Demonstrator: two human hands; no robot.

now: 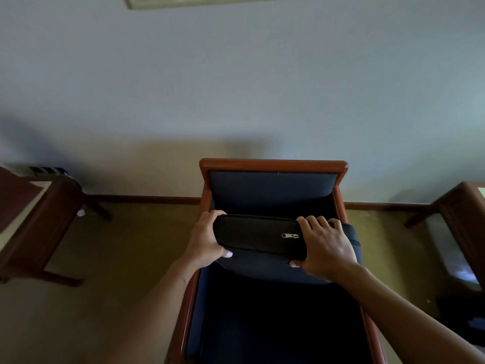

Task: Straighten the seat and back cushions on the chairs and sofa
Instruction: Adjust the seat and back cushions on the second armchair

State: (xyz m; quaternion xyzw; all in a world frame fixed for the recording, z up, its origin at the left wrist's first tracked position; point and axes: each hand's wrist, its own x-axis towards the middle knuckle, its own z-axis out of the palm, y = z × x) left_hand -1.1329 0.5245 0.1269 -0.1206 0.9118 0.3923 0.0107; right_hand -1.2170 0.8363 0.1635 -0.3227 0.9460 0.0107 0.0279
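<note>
A wooden-framed armchair (273,164) with dark blue upholstery stands against the wall in front of me. Its padded back (273,190) sits upright inside the frame. A dark blue seat cushion (257,237) is lifted off the seat, its zippered edge facing me with a silver zip pull near the right. My left hand (204,239) grips the cushion's left end. My right hand (324,246) grips its right part, fingers over the top edge. The seat base below lies in deep shadow.
A dark wooden side table (39,222) stands to the left of the chair. Another wooden table (459,206) stands to the right. Olive carpet (126,271) covers the floor. A picture frame (147,3) hangs high on the pale wall.
</note>
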